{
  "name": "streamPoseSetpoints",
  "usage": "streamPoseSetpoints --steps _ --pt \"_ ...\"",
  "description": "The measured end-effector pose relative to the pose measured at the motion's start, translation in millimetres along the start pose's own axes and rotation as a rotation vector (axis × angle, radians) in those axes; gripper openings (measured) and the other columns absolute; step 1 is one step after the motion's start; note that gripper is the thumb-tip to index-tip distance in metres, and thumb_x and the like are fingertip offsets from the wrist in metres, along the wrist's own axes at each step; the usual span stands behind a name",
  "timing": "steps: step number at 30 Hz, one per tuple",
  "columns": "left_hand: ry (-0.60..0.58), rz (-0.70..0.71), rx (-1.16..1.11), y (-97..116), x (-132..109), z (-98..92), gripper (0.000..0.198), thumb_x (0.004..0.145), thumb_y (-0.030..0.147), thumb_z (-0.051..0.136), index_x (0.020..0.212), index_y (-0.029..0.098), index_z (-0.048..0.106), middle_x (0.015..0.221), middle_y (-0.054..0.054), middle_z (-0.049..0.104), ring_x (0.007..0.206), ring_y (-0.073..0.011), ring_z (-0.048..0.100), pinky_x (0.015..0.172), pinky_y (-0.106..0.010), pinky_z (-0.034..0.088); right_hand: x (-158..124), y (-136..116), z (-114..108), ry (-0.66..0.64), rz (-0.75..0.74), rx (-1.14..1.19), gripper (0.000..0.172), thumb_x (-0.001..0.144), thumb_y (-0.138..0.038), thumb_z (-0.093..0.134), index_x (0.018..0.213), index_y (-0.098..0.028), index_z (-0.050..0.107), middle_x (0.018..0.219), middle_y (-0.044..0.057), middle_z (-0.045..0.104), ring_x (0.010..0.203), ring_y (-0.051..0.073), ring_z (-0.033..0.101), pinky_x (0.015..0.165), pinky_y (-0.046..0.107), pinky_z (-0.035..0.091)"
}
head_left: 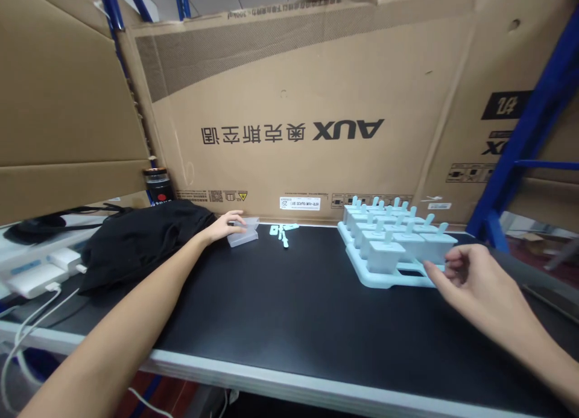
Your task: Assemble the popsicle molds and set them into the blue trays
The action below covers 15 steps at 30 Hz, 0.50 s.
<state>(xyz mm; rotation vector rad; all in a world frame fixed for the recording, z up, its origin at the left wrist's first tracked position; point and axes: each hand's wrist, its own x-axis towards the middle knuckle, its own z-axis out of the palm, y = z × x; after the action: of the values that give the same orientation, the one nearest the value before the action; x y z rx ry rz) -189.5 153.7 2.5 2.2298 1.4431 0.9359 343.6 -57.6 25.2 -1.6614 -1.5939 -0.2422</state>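
My left hand is at the back left of the table, its thumb and fingers closed on a clear plastic case. The case looks like two stacked or hinged shallow parts; which of these I cannot tell. At the right stands a light-blue ice-pop mould tray with several frosted cells, each topped by a lid with an upright stick handle. My right hand grips its near right corner cell, thumb in front and curled fingers at the side. Several small light-blue plastic pieces lie between the hands.
A large cardboard panel walls off the back. On the left are a black cloth bag, a dark jar and white chargers with cables. Blue rack posts stand at the sides. The black tabletop ends in a metal front edge.
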Motion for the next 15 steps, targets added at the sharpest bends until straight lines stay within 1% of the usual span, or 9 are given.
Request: streamPoseSetpoints --steps 2,3,5,6,8,11,13,15 --pt "-0.016 0.024 0.018 -2 -2 -0.6 0.054 0.064 0.069 0.073 0.091 0.022 0.075 0.148 -0.009 0.046 0.136 -0.0332 0.045 0.115 -0.047 0.035 6 21 10 -0.031 0.118 0.142 0.05 0.072 -0.06 0.059 0.096 -0.024 0.033 0.077 0.008 0.055 0.068 0.028 0.061 0.064 0.04 0.049" --pt "-0.016 0.039 0.028 -3 -2 -0.1 0.056 0.065 0.071 0.071 0.09 0.021 0.075 0.147 -0.01 0.047 0.135 -0.0328 0.046 0.114 -0.046 0.036 7 26 13 -0.053 0.153 0.198 0.054 0.069 -0.061 0.062 0.097 -0.024 0.034 0.078 0.008 0.056 0.07 0.029 0.063 0.064 0.04 0.05" --pt "-0.003 0.069 0.052 -6 -1 2.1 0.057 0.069 0.073 0.065 0.088 0.02 0.076 0.144 -0.01 0.05 0.132 -0.0315 0.05 0.113 -0.044 0.038 7 23 15 -0.11 0.162 0.253 0.054 0.067 -0.063 0.063 0.095 -0.024 0.038 0.081 0.009 0.06 0.073 0.028 0.065 0.064 0.039 0.051" --pt "0.008 0.082 0.064 -7 1 3.4 0.057 0.071 0.074 0.063 0.087 0.021 0.076 0.142 -0.01 0.051 0.131 -0.031 0.051 0.113 -0.044 0.039 6 16 15 -0.139 0.135 0.251 0.052 0.068 -0.064 0.062 0.093 -0.024 0.04 0.081 0.008 0.062 0.072 0.027 0.065 0.064 0.037 0.051" --pt "0.028 0.102 0.086 -7 3 6.1 0.058 0.074 0.074 0.059 0.088 0.021 0.076 0.139 -0.01 0.054 0.128 -0.0308 0.053 0.111 -0.045 0.04 5 -1 15 -0.175 0.046 0.207 0.049 0.071 -0.066 0.059 0.088 -0.024 0.043 0.077 0.006 0.063 0.066 0.023 0.064 0.062 0.035 0.05" --pt "0.034 0.114 0.108 -6 5 8.9 0.057 0.079 0.073 0.054 0.091 0.022 0.075 0.135 -0.01 0.058 0.125 -0.0306 0.055 0.109 -0.047 0.042 6 -24 25 -0.165 -0.054 0.08 0.055 0.069 -0.072 0.058 0.086 -0.023 0.041 0.068 0.002 0.059 0.057 0.019 0.059 0.057 0.032 0.046" --pt "0.023 0.11 0.117 -5 4 10.3 0.054 0.081 0.071 0.054 0.097 0.023 0.075 0.135 -0.009 0.059 0.126 -0.0308 0.054 0.107 -0.048 0.043 10 -31 35 -0.194 -0.047 -0.046 0.06 0.067 -0.078 0.058 0.083 -0.023 0.04 0.066 0.003 0.059 0.056 0.021 0.058 0.053 0.032 0.043" --pt "0.005 0.103 0.128 -5 2 11.5 0.053 0.078 0.069 0.059 0.104 0.025 0.073 0.138 -0.008 0.057 0.13 -0.0315 0.051 0.107 -0.049 0.043 15 -34 42 -0.264 -0.003 -0.189 0.062 0.068 -0.084 0.053 0.077 -0.024 0.042 0.065 0.006 0.06 0.058 0.024 0.059 0.05 0.032 0.041"
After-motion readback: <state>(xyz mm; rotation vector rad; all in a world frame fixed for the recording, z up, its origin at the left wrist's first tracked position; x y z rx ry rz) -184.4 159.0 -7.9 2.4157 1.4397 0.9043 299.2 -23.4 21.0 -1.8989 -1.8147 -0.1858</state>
